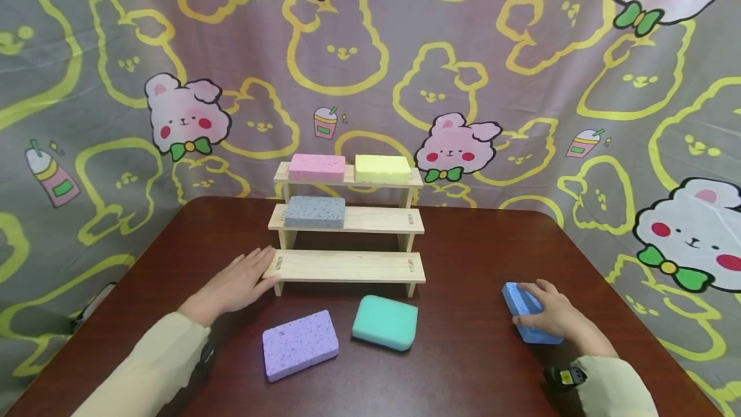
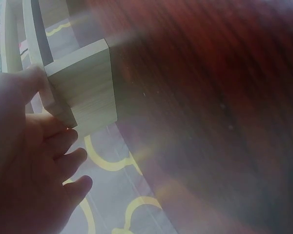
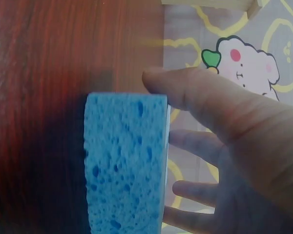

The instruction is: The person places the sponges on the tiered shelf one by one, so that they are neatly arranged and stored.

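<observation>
In the head view my left hand (image 1: pixel 234 285) touches the left end of the lowest board of a three-step wooden stand (image 1: pixel 341 266), fingers extended and thumb near its front corner. The left wrist view shows the thumb and fingers at the board's end (image 2: pixel 88 87). On the right, my right hand (image 1: pixel 552 314) is over a blue sponge (image 1: pixel 535 333), thumb and fingers spread. Seen from the right wrist, the fingertips are at the sponge's edge (image 3: pixel 127 161), not wrapped round it; contact is hard to tell.
A purple sponge (image 1: pixel 300 346) and a teal sponge (image 1: pixel 384 322) lie before the stand. Pink (image 1: pixel 317 167) and yellow (image 1: pixel 382 168) sponges sit on the top step, a grey sponge (image 1: pixel 315 212) on the middle one. A patterned curtain (image 1: pixel 347 82) hangs behind the dark table (image 1: pixel 457 365).
</observation>
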{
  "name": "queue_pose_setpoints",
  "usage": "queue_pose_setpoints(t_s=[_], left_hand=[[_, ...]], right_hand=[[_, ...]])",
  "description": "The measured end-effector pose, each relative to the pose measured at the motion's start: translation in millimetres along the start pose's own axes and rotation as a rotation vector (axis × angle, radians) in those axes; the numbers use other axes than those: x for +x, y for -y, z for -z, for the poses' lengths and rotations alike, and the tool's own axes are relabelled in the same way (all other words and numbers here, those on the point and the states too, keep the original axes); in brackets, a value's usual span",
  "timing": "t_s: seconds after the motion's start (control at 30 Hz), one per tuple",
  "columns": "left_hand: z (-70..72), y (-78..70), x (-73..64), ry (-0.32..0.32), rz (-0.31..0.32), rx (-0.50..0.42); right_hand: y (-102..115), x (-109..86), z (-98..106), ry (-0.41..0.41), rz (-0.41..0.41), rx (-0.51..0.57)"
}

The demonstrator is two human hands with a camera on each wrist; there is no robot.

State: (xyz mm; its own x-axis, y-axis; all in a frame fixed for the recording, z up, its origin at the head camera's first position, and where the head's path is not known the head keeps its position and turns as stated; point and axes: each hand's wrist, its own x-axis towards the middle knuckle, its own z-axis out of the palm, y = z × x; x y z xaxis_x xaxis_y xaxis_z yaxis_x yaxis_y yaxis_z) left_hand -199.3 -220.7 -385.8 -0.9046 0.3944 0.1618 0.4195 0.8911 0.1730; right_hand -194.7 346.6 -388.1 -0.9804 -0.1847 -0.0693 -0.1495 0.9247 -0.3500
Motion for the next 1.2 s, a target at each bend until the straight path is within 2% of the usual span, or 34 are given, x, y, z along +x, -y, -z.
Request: queue_pose_setpoints(t_s=[0.5, 0.8, 1.07, 1.2], left_hand=[[1.3, -0.8, 0.1, 0.016, 0.019, -0.011], [2.9, -1.7, 0.0, 0.014, 0.013, -0.013], [1.9, -1.4, -0.2, 0.012, 0.012, -0.019], [1.5, -0.7, 0.0, 0.013, 0.013, -0.021]], right_hand=[[-5, 0.1, 8, -0.086, 0.032, -0.052], [-2, 3.2, 10, -0.2, 0.129, -0.037], [9, 9.5, 16, -0.241, 0.251, 0.008], [15, 12.3, 19, -0.251, 0.287, 0.028]])
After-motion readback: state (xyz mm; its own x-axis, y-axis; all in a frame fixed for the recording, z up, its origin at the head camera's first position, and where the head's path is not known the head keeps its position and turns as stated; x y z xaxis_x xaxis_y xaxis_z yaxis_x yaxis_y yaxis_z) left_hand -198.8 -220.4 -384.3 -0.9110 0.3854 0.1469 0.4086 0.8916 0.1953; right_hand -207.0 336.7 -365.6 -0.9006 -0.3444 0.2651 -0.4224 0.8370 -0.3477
